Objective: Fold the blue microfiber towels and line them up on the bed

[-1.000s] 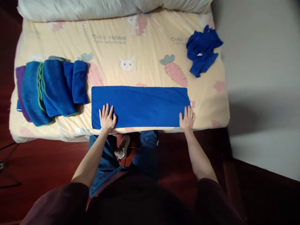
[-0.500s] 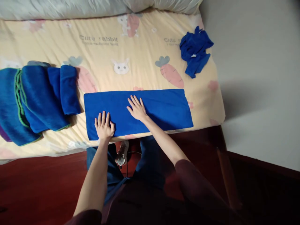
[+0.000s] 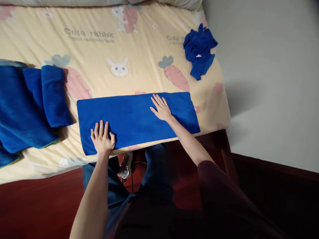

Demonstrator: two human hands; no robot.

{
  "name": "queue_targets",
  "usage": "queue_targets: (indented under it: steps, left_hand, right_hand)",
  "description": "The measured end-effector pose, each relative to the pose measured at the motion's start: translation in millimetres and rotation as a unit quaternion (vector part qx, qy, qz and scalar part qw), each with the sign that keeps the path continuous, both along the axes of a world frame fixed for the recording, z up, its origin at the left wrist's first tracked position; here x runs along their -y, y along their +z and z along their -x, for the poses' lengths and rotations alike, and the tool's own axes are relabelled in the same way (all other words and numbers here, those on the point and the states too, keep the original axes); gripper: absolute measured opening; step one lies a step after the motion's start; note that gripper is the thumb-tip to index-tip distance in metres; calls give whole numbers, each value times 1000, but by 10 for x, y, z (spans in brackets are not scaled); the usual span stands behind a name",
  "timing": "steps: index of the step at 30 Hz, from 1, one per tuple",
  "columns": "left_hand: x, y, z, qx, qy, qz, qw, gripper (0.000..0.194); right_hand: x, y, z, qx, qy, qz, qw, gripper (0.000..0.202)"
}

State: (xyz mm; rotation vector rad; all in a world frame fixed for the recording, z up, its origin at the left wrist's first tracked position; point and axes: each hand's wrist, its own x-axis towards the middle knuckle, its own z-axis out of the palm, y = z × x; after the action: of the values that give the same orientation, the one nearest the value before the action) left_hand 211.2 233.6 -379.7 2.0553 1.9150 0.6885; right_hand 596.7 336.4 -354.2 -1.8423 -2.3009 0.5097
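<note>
A long, flat, blue cloth (image 3: 134, 122), shaped like a wide strip, is lying on a pale yellow bed sheet (image 3: 139, 74) with rabbits (image 3: 119, 68) and carrots (image 3: 176, 78) on it, close to the near edge of the bed. The left hand (image 3: 102, 138) is resting palm down on the cloth's left part, near its front edge, with its fingers spread out. The right hand (image 3: 161, 109) is lying flat and open on the cloth's right part, nearer the back edge, and its fingers are pointing up and to the left. Some soft, blue folded cloths (image 3: 56, 98) are sitting together just left of the strip. A crumpled blue cloth (image 3: 199, 49) is lying farther back, near the plain grey wall (image 3: 269, 83).
</note>
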Motion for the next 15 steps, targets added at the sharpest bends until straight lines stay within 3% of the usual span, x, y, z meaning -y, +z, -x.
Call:
queue_targets:
  steps: [15]
  left_hand:
    - [-7,-13,4,7,1,0,1000,70]
  right_hand:
    - [-9,-13,-1384,71,-71,5,995,70]
